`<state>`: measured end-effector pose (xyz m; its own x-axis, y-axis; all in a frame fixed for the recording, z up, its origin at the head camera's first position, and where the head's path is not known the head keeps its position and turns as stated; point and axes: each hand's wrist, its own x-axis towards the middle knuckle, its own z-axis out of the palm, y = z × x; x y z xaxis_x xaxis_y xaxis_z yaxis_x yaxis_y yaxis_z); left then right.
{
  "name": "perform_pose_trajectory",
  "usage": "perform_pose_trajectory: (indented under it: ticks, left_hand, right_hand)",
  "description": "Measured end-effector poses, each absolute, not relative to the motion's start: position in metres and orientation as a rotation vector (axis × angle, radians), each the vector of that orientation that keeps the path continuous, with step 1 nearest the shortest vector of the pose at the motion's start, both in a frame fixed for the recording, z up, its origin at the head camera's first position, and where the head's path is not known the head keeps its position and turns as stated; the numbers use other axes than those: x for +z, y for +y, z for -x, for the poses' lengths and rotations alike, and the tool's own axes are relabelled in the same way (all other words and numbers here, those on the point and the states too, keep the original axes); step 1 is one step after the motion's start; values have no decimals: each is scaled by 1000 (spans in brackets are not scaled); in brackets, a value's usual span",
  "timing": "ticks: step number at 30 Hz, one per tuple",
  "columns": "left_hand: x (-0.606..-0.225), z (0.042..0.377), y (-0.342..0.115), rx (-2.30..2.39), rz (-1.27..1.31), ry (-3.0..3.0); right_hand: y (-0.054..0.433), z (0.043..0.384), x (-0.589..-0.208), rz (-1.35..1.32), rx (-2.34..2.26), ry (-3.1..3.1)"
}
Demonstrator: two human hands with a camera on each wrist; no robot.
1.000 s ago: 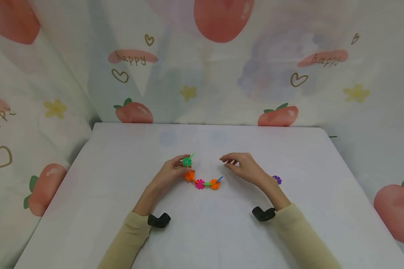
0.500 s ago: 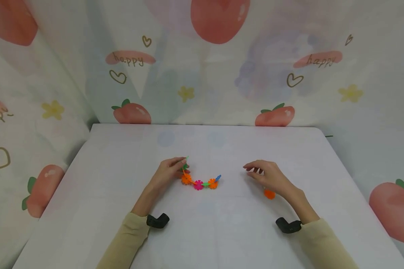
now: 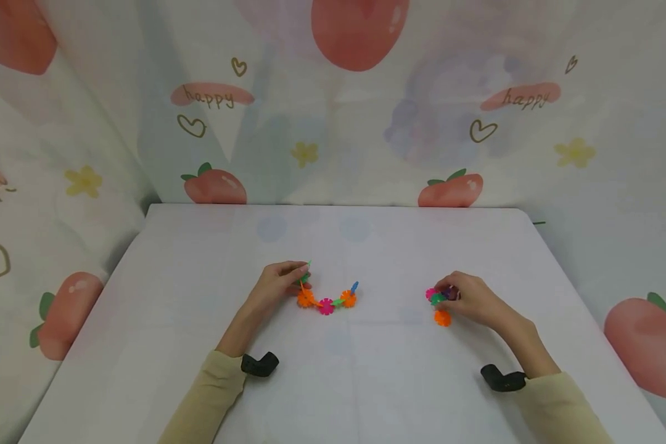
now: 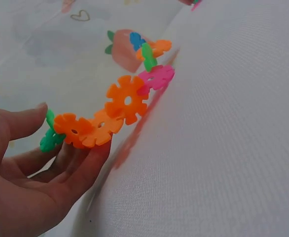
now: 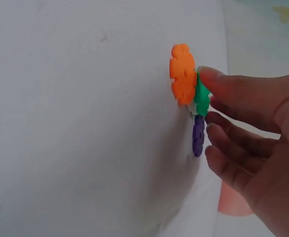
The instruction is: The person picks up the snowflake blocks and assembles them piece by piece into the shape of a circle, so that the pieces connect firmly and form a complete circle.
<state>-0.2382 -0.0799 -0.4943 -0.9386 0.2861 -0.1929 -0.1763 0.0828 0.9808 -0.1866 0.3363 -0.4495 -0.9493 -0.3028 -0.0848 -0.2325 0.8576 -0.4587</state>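
My left hand point(image 3: 281, 280) grips one end of a chain of flower-shaped interlocking plastic discs point(image 3: 326, 306). In the left wrist view, its thumb and fingers are around the green end and an orange disc point(image 4: 72, 131); a pink disc point(image 4: 157, 78) and a blue disc point(image 4: 136, 40) follow farther along. My right hand point(image 3: 474, 297) is at a small group of loose discs, thumb and fingers spread at their edges. The right wrist view shows an orange disc point(image 5: 183, 74), a green disc point(image 5: 202, 95) by the thumb tip, and a purple disc point(image 5: 198, 136). A pink disc point(image 3: 431, 294) shows in the head view.
A white cloth covers the table point(image 3: 366, 382). Behind and beside it hang printed curtains point(image 3: 333, 135) with fruit, hearts and lettering. A black wrist camera point(image 3: 259, 364) is on the left wrist and another black camera point(image 3: 502, 378) on the right.
My right hand has moved right, away from the chain, down to the loose discs. The left hand has lowered slightly and still holds the chain's green end.
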Motion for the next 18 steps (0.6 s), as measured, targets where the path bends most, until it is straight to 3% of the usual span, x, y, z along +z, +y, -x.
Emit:
perform_pose_trajectory:
  ticks: [18]
  left_hand:
    - [-498,238,-78,1933,-121,2046]
  right_hand:
    - [315,198,-455,452,-989,2886]
